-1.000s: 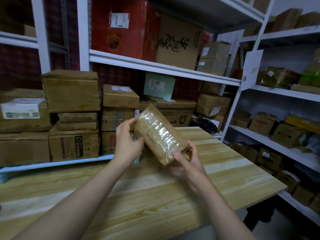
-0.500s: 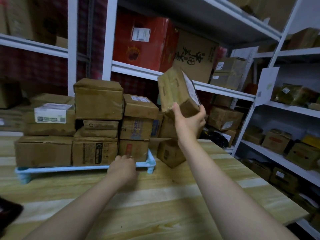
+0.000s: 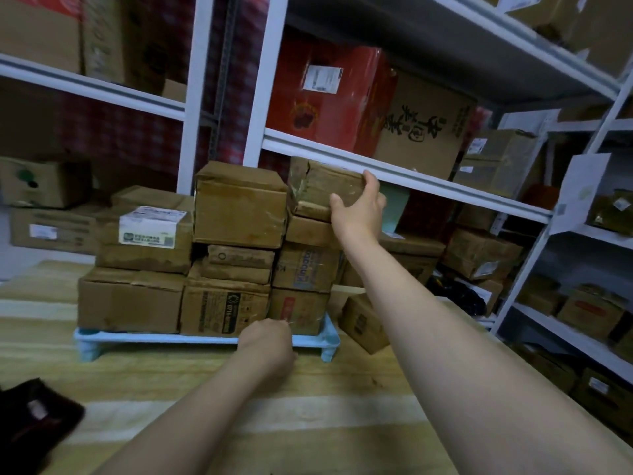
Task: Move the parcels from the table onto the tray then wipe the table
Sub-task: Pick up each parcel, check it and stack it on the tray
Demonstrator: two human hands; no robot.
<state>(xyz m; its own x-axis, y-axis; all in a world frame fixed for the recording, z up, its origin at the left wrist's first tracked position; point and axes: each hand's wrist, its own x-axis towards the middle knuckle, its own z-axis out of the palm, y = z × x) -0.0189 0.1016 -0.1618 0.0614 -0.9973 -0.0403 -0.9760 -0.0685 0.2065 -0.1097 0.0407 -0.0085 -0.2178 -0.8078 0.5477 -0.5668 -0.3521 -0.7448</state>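
From the head camera, a light blue tray (image 3: 154,337) stands on little legs on a wooden table (image 3: 342,416). The tray is piled high with brown boxes (image 3: 236,207). The person's right hand (image 3: 359,207) reaches up to the top of the pile at the tray's right end. It holds a taped parcel (image 3: 318,190) there, with the fingers over the parcel's top edge and the thumb on its front. The parcel sits on the box under it and leans a bit (its tape looks crinkled).

The left hand (image 3: 265,341) is down at the tray's front edge, near the right corner. Only its back shows, so it is not clear if the fingers hold the rim or just rest by it.

One more small box (image 3: 363,322) lies tilted on the table, just past the tray's right end. A black cloth (image 3: 30,416) lies on the table, well to the front and left of the tray. A white shelf (image 3: 428,181) runs behind the tray, above the parcel.
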